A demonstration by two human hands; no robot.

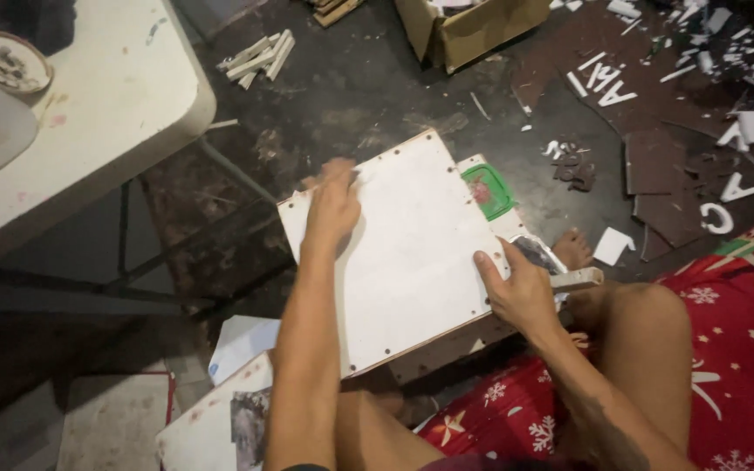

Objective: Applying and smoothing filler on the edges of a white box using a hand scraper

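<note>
White board (403, 253) lies tilted, corner pointing away.

left: the surface (89, 113) edge and its dark legs close that side
ahead: bare floor (368, 87) up to a cardboard box (473, 26)
right: scraps (656, 113) litter the floor
board (394, 253): mostly open between the hands (333, 209)

Left hand (332, 208) lies flat, arm outstretched; right hand (521, 292) grips (fingers curled).

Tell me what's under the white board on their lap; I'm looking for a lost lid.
Past the white board's far edge a green-rimmed lid shows, on a second panel. A wooden edge shows below. Anything else beneath is covered.
</note>
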